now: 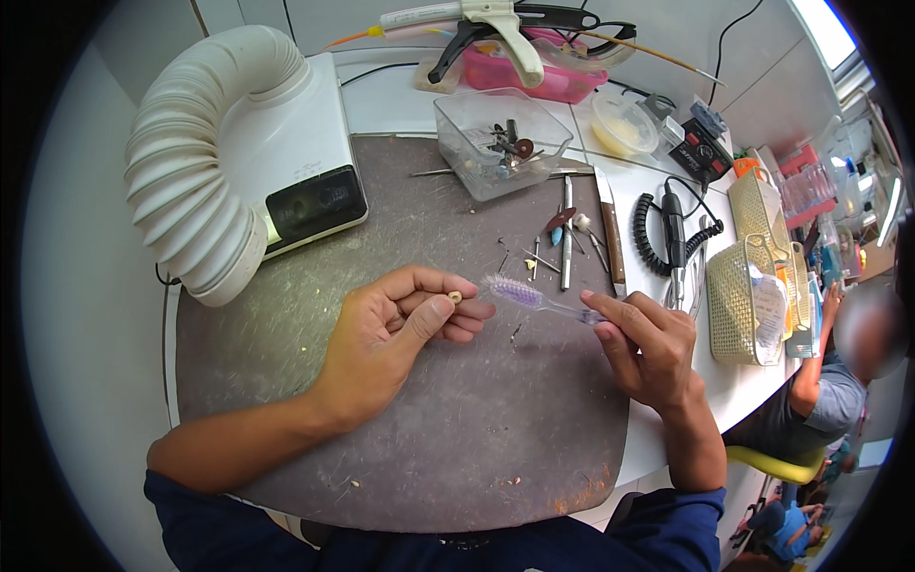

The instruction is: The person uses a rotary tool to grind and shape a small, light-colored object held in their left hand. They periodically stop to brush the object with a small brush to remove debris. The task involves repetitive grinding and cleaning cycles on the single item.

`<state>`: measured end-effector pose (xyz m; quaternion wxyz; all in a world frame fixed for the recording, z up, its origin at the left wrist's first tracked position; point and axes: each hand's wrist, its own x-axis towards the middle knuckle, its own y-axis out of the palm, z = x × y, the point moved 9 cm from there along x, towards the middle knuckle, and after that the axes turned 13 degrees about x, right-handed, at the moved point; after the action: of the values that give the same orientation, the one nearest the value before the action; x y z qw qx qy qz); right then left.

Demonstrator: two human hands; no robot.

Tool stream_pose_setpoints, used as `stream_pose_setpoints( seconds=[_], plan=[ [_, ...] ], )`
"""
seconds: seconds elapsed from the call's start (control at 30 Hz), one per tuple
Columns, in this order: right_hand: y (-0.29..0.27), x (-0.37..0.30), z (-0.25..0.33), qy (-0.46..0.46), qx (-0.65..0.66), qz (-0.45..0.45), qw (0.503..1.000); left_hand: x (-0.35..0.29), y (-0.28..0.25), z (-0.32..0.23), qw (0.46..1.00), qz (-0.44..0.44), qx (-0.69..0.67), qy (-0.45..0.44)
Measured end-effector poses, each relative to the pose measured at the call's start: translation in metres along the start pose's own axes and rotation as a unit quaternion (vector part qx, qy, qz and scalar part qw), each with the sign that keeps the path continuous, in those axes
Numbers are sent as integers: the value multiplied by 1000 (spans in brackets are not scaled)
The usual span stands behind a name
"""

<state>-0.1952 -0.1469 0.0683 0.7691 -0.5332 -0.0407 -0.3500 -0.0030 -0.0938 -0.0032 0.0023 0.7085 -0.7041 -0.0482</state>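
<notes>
Left grip [386, 329] pinches tan, seemingly hollow piece [456, 297]; right grip [656, 343] clamps toothbrush [540, 300]; mat's near edge [419, 520] mostly open.

Purple toothbrush [534, 297] near tan piece [456, 297]

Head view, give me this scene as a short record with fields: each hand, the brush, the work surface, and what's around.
Left hand: pinches a small beige ring-like piece between thumb and fingers
Right hand: grips the brush by its clear handle
Brush head: purple-based bristles beside the left fingertips; contact unclear
Work surface: scratched grey-brown board
Far side: clear plastic box holding small tools
Right side: knife with brown handle
Left side: white ribbed hose
</notes>
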Motion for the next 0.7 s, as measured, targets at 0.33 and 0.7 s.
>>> stream_pose_setpoints(
  seconds=[0.33, 0.7],
  plan=[
    [9, 1, 7, 15, 36, 19, 999, -2, -6, 5, 999, -30, -11, 2],
    [1, -6, 22, -48, 45, -29, 997, 0, -7, 10, 997, -24, -71, -20]
  ],
)
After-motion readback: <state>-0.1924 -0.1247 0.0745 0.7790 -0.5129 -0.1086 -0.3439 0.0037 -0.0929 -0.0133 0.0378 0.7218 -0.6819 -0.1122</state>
